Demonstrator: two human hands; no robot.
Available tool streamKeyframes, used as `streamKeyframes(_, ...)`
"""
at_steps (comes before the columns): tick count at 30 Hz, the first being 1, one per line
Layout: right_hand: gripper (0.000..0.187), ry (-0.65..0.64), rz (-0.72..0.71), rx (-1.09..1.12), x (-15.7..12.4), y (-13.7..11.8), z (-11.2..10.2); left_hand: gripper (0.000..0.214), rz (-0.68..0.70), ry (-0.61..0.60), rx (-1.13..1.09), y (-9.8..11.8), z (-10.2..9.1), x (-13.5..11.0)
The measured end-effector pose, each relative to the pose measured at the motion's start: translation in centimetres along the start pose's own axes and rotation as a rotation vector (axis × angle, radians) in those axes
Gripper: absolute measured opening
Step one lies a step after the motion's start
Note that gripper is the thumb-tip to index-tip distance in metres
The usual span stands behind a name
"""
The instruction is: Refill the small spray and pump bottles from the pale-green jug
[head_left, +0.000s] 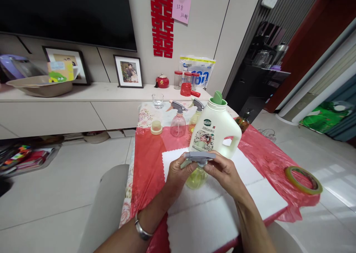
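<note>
A small yellow-green spray bottle [196, 178] with a grey trigger head [199, 157] stands on a white cloth [211, 208]. My left hand [178, 171] grips the trigger head from the left. From the right, my right hand [224, 172] pinches the same head and neck. Just behind them stands a big cream detergent jug [215, 128] with a green funnel [217, 97] in its open mouth.
On the red plastic table cover [147, 160] stand a pink spray bottle [178, 123], another yellow spray bottle [195, 117], a cream cap [156, 127], a glass [158, 101], an amber bottle [243, 122] and a tape roll [303, 179]. A long sideboard [69, 108] lies behind.
</note>
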State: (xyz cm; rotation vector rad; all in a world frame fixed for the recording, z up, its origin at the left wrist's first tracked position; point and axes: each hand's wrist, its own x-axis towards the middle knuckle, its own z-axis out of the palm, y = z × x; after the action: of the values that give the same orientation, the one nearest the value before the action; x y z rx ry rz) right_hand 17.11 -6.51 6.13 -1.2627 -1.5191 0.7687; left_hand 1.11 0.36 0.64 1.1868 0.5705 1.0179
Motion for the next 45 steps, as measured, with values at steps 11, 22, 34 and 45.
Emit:
streamKeyframes(11, 0.028, 0.063, 0.007, 0.059, 0.1, 1.0, 0.6, 0.045, -0.064, -0.089, -0.277, 0.1, 0.3, 0.0)
streamKeyframes(22, 0.023, 0.082, 0.009, 0.061, 0.0, 1.0, 0.9, 0.048, -0.075, -0.087, -0.250, 1.2, 0.7, 0.1)
streamKeyframes(34, 0.035, 0.157, 0.121, 0.117, 0.0, 0.8, 1.4, 0.043, -0.040, -0.140, -0.206, 0.6, 0.4, 0.2)
streamKeyframes(45, 0.027, 0.027, 0.051, 0.104, -0.2, 0.8, 0.6, 0.037, -0.027, -0.151, -0.188, 0.6, 0.4, 0.2)
